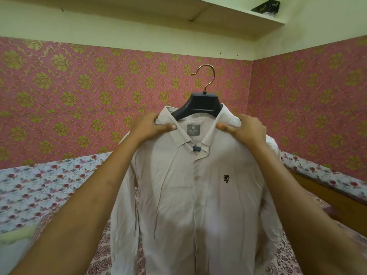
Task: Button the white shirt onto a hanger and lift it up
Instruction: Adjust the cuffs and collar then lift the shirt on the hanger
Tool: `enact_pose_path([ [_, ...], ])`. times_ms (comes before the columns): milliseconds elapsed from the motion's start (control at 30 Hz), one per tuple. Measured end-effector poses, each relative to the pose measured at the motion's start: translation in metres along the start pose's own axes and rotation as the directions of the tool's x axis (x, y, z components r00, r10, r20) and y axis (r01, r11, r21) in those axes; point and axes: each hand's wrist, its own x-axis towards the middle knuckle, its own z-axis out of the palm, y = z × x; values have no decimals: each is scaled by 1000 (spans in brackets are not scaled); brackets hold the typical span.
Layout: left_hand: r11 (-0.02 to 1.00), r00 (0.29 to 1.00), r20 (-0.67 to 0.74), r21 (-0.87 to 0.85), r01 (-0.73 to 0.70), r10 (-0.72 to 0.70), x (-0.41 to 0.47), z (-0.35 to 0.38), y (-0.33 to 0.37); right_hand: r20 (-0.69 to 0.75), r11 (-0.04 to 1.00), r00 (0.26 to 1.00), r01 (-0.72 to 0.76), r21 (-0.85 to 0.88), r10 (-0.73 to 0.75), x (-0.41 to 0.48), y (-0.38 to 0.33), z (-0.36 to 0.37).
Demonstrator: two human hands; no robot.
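The left hand (153, 126) pinched the white shirt (198, 195) at the shoulder beside the collar, thumb on the front and fingers curled behind. The right hand (244, 129) gripped the opposite shoulder the same way. The shirt hung in the air between them, its front closed, on a dark hanger (200, 105) whose metal hook (206, 76) rose above the collar. Below lay a bed (29, 185) with a floral sheet, and behind stood pink patterned wallpaper (79, 86).

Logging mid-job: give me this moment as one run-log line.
phase: shirt held up on hanger | left hand: grips collar-shoulder | right hand: grips collar-shoulder | front: closed below open collar | hook: free
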Motion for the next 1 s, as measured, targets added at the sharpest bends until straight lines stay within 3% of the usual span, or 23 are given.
enact_pose_path([
  [267,999,995,-84,7,-48,48,3,-29,46,-124,995,992,11,95,1,5,0,-47],
  [367,996,997,-8,-16,-83,83,0,-25,50,-71,996,996,-43,77,49,-1,0,-48],
  [700,990,993,32,-88,-109,113,-6,-15,24,-93,987,982,-162,1,161,-45,-19,-52],
  [1000,922,938,163,-296,-248,305,-15,20,67,-230,914,917,-368,-169,327,-111,1,-110],
])
